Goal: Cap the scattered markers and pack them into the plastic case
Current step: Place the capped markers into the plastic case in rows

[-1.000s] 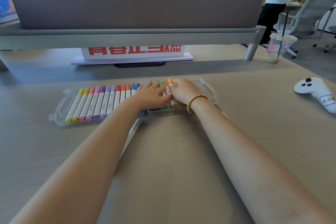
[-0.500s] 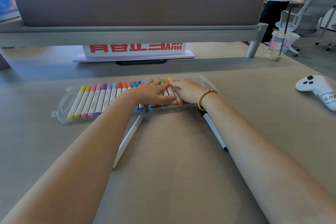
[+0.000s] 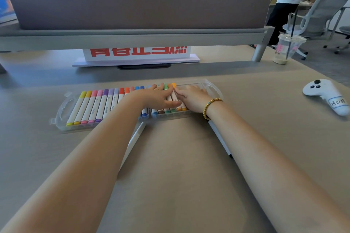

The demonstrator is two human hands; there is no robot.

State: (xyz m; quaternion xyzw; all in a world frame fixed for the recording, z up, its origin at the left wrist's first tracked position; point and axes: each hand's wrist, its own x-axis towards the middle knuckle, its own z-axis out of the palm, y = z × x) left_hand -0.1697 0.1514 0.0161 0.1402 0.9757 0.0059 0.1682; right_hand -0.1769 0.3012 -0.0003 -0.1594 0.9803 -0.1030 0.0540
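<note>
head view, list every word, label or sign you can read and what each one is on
"HOll", or close to it: handwritten on a white label stuck to the white game controller; its last letters are unclear.
Large red characters on the white sign under the desk divider: upper part cut off, not readable.
Small grey print on the marker barrels in the plastic case: too small and blurred to read.
Pink marks on the plastic cup: not legible.

1. Case [image 3: 62,108]: clear, glossy plastic.
2. Markers [image 3: 94,107]: smooth white plastic barrels, coloured caps.
3. Table [image 3: 180,176]: matt, smooth, pale wood-look top.
4. Bracelet [image 3: 210,104]: shiny golden beads.
5. Controller [image 3: 322,91]: smooth white plastic.
</note>
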